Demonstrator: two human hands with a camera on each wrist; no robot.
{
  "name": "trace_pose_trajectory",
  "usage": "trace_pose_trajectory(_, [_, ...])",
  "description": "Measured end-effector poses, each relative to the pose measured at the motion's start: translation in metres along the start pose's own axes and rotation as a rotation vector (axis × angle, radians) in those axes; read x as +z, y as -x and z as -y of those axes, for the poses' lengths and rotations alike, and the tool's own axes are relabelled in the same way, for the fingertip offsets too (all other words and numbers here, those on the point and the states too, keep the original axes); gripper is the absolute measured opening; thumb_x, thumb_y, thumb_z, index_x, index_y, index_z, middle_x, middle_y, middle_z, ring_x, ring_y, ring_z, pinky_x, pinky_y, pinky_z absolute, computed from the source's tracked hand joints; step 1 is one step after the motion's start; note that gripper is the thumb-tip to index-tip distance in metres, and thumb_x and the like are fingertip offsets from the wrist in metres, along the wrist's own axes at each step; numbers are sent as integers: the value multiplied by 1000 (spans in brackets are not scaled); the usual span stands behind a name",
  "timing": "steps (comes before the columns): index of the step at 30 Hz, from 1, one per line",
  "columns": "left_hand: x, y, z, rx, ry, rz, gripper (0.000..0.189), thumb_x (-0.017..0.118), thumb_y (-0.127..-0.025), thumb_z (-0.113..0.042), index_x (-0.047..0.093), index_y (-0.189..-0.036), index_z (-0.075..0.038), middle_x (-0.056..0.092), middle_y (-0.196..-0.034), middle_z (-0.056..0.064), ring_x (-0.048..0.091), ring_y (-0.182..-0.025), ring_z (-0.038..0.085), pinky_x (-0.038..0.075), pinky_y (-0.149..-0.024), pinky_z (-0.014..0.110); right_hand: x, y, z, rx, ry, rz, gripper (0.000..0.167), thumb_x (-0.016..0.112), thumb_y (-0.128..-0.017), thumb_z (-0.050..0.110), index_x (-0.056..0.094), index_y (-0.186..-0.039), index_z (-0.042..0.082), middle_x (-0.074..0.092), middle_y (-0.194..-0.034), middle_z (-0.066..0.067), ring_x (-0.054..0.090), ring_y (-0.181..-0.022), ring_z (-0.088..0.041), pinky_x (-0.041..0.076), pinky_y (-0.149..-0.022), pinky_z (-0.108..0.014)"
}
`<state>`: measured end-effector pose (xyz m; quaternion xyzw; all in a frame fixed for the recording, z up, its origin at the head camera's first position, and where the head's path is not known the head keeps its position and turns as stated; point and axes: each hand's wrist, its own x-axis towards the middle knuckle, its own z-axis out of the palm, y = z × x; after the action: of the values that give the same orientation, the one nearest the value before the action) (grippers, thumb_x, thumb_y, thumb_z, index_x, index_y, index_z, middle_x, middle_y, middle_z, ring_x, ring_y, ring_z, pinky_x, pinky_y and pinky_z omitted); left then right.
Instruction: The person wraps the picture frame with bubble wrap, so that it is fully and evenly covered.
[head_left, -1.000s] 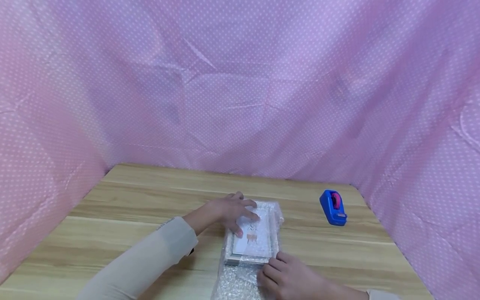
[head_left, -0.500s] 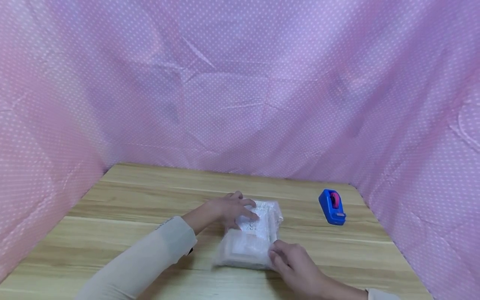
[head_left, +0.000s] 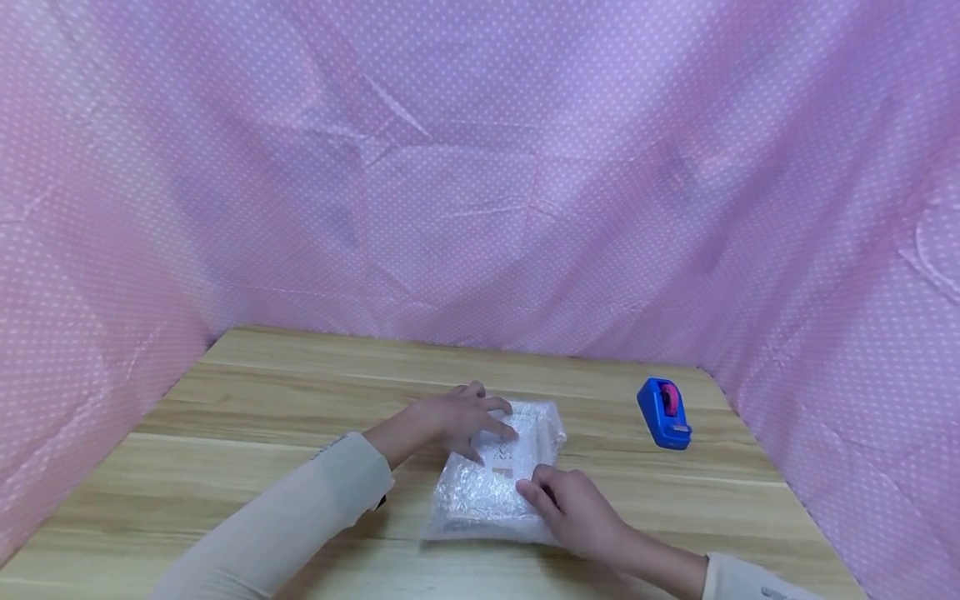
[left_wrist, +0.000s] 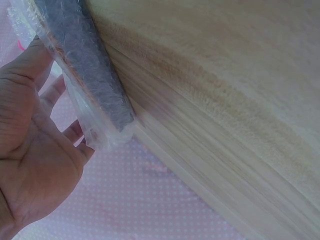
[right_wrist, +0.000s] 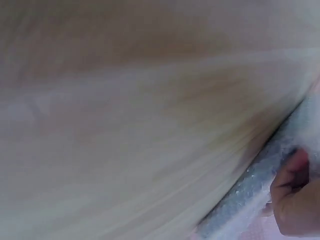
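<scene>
A picture frame [head_left: 504,457] lies on the table under clear bubble wrap [head_left: 480,500], its white print faintly visible through the film. My left hand [head_left: 461,423] rests on the upper left of the bundle with spread fingers. In the left wrist view the same hand [left_wrist: 40,145] touches the wrapped edge, and the dark side of the frame shows through the bubbles. At the lower right, my right hand [head_left: 573,508] pinches the folded-over flap between thumb and curled fingers. The right wrist view shows that hand [right_wrist: 300,197] against the wrapped side, partly cut off.
A blue tape dispenser [head_left: 664,414] with a pink roll stands at the right of the wooden table [head_left: 315,383]. Pink polka-dot cloth [head_left: 480,208] surrounds the table at the back and sides.
The near end of the bubble wrap has been folded up and over the frame. My right hand has moved slightly away from me with it. The left hand has stayed nearly still.
</scene>
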<state>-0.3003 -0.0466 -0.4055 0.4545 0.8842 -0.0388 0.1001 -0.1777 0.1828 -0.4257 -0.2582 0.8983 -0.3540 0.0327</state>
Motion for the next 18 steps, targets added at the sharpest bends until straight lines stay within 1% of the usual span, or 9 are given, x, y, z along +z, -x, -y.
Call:
trace_pose_trajectory(2, [0, 1, 0, -8, 25, 6, 70, 74, -86, -55, 45, -149, -53, 29, -164, -15, 36, -126, 15, 41, -105, 38, 1, 1, -2, -104, 66, -3, 31, 56, -105, 40, 52, -81, 22, 36, -61, 19, 31, -54, 6, 29, -47, -15])
trace_pose_trajectory(4, [-1, 2, 0, -16, 48, 11, 72, 74, -84, -57, 44, -150, -53, 27, -165, -15, 35, -128, 16, 40, -108, 41, 1, 3, -3, -228, 135, 7, 27, 63, -100, 45, 55, -87, 23, 38, -61, 22, 32, -54, 10, 30, -47, -11])
trace_pose_trajectory(8, [-2, 2, -1, -25, 57, 12, 74, 75, -82, -57, 45, -150, -53, 26, -166, -13, 34, -133, 19, 38, -112, 47, -3, 5, -4, -530, 329, 25, 30, 69, -93, 52, 64, -97, 24, 51, -68, 22, 36, -60, 14, 30, -53, -3])
trace_pose_trajectory(10, [-2, 1, -1, -29, 57, 12, 74, 75, -82, -58, 45, -149, -53, 26, -166, -13, 34, -134, 21, 38, -112, 47, -5, 5, -4, -621, 371, -7, 23, 69, -96, 47, 67, -97, 24, 58, -74, 20, 42, -64, 14, 33, -57, -1])
trace_pose_trajectory(11, [-2, 1, -1, -32, 55, 12, 74, 75, -82, -58, 45, -149, -53, 26, -166, -14, 34, -134, 21, 39, -111, 47, -5, 6, -4, -631, 355, -24, 17, 68, -98, 40, 68, -93, 24, 58, -73, 20, 41, -64, 13, 34, -57, -1])
trace_pose_trajectory(12, [-2, 1, -1, -32, 54, 12, 73, 75, -83, -56, 45, -149, -53, 26, -166, -14, 34, -134, 20, 39, -111, 46, -5, 6, -5, -615, 320, -39, 15, 67, -101, 33, 66, -88, 24, 57, -72, 20, 41, -64, 12, 35, -56, -2])
trace_pose_trajectory(14, [-1, 1, -1, -31, 55, 14, 71, 78, -86, -47, 45, -149, -53, 27, -165, -14, 35, -131, 19, 42, -108, 43, -3, 8, -5, -507, 188, -49, 25, 63, -103, 23, 61, -79, 24, 51, -67, 20, 41, -61, 11, 37, -53, -6])
trace_pose_trajectory(16, [-1, 1, -1, -32, 44, 16, 76, 81, -88, -29, 44, -149, -54, 28, -164, -15, 36, -131, 18, 43, -107, 41, -2, 9, -5, -329, 36, -38, 35, 58, -106, 23, 54, -72, 24, 43, -62, 20, 37, -57, 10, 36, -49, -11])
trace_pose_trajectory(18, [0, 2, -2, -35, 38, 15, 86, 82, -84, -12, 44, -149, -54, 29, -163, -16, 36, -131, 17, 44, -106, 41, 0, 7, -3, -136, -100, -16, 41, 55, -108, 28, 50, -67, 20, 39, -59, 17, 36, -54, 6, 34, -48, -15])
